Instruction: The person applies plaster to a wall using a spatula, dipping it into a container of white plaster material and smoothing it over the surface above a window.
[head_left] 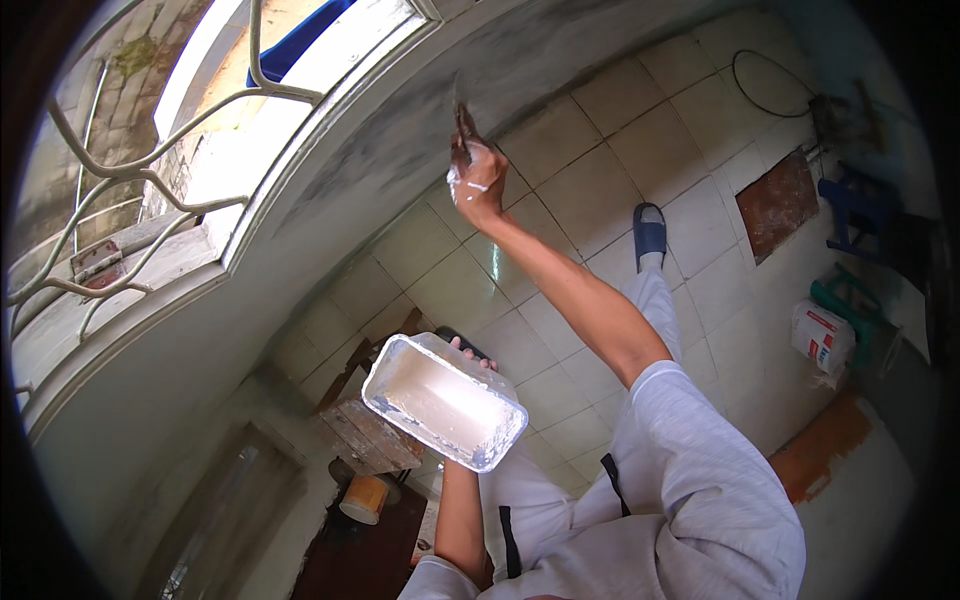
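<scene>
My left hand (474, 353) grips a clear plastic tub (445, 395) from beneath and its far side; only the fingertips show past the wall. White paste is smeared along the tub's rim and inside, and the tub tilts with its mouth facing me. Stretched far forward, my right hand (476, 182) is closed on a putty knife (460, 105), its thin blade up at the grey, patchy wall (400, 125) below the window. White paste marks the back of that hand. Whether the blade touches the wall I cannot tell.
A window with a curved metal grille (150, 165) is at the upper left. A wooden crate (370, 430) and an orange-and-white bucket (364, 498) stand at the lower left. Stools (858, 210), a white box (822, 338) and a cable loop (770, 83) lie right on the tiled floor (570, 200).
</scene>
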